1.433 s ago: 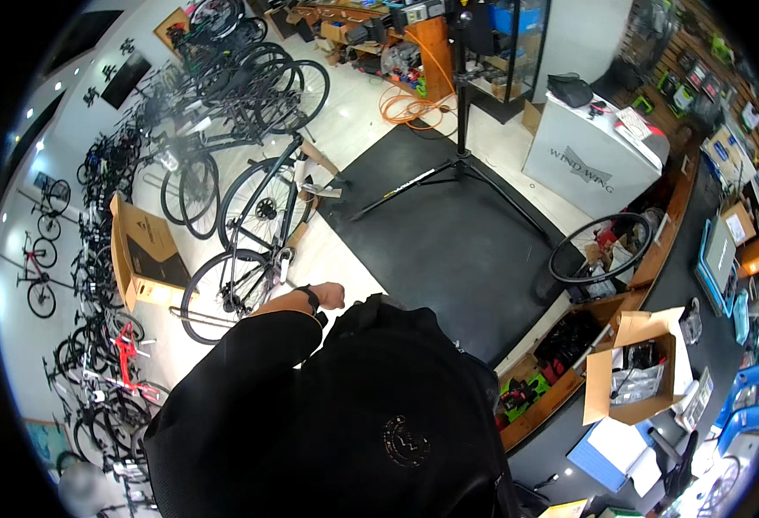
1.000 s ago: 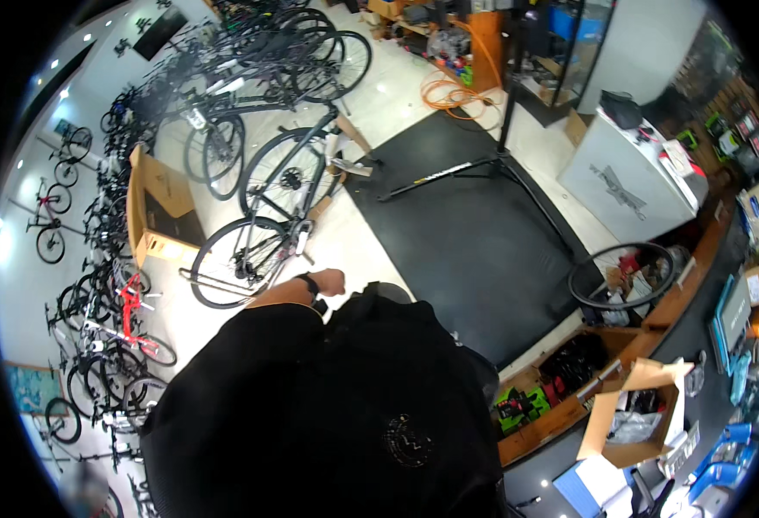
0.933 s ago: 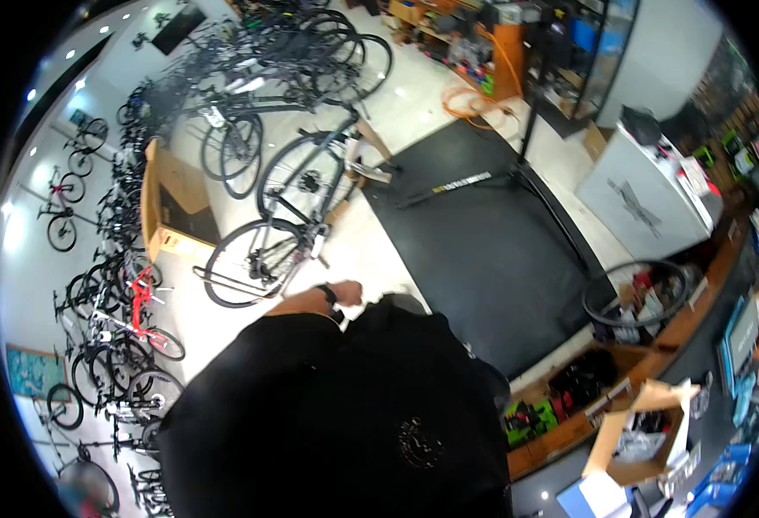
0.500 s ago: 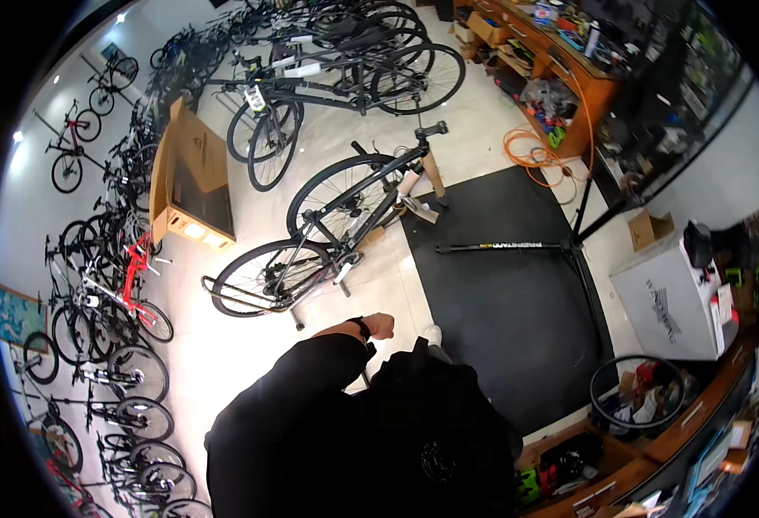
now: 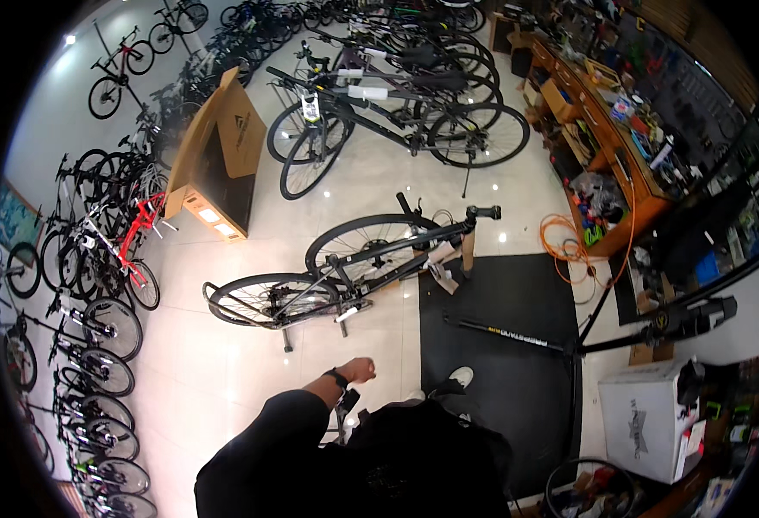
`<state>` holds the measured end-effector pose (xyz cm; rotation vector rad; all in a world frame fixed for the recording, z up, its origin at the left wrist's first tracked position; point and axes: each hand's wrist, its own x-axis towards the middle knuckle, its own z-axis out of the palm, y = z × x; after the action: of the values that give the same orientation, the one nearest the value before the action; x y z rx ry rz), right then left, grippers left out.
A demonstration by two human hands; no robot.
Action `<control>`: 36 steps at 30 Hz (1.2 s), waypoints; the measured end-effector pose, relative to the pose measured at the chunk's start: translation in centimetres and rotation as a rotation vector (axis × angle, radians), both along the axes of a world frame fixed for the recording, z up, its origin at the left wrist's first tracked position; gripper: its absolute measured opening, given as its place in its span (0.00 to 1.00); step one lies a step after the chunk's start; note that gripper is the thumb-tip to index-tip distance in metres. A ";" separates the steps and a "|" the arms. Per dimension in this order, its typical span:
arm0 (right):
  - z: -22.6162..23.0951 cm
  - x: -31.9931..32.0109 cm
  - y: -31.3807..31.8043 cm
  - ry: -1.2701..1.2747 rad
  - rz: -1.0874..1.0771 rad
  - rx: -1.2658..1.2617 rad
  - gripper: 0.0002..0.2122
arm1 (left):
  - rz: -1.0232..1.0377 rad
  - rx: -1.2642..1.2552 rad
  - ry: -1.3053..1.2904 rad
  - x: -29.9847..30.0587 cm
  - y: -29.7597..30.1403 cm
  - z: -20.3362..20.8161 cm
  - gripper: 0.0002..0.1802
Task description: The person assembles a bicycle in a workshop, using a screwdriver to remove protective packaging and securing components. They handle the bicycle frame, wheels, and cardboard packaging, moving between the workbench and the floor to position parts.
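My left hand (image 5: pixel 359 371), with a dark band (image 5: pixel 337 377) on its wrist, hangs over the pale floor with fingers curled in. Nothing shows in its grip. Just below it, beside my dark clothing, is a small black part (image 5: pixel 349 400) on a metal piece; its kind is unclear. Ahead of the hand, and apart from it, a partly assembled dark bicycle (image 5: pixel 379 255) has its rear wheel in a low floor stand (image 5: pixel 209 298). A loose wheel (image 5: pixel 328 237) leans behind its frame, and its fork is wrapped in cardboard (image 5: pixel 468 252). My right hand is out of view.
A black mat (image 5: pixel 518 388) lies to the right, crossed by a repair stand's leg (image 5: pixel 509 332). An orange hose (image 5: pixel 561 237) coils near the wooden workbench (image 5: pixel 630 186). A large open carton (image 5: pixel 237 129), parked bicycles (image 5: pixel 397 108) and a white box (image 5: pixel 643 423) stand around.
My view has turned and shifted, so the bicycle and mat sit lower in the picture. My left forearm reaches out more from the sleeve, and a white shoe has come onto the mat.
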<state>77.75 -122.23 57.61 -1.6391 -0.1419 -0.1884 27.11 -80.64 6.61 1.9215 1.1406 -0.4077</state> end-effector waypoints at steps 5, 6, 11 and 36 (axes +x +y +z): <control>-0.6 -0.9 15.8 0.273 0.702 0.036 0.11 | 0.236 -0.013 0.156 -3.3 -0.1 1.6 0.20; -2.7 -1.9 21.2 0.319 0.866 -0.019 0.12 | 0.352 -0.030 0.145 -3.8 -0.2 2.1 0.20; -5.2 -3.6 39.2 0.391 1.417 0.005 0.15 | 0.692 -0.035 0.061 -3.9 -1.4 3.2 0.18; -10.4 11.9 66.9 0.298 1.279 -0.581 0.13 | 0.634 -0.006 -0.391 15.6 29.6 6.1 0.13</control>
<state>89.66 -55.30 47.21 -1.8028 -1.0371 1.1516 42.66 -51.03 12.66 1.4396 1.3847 0.2963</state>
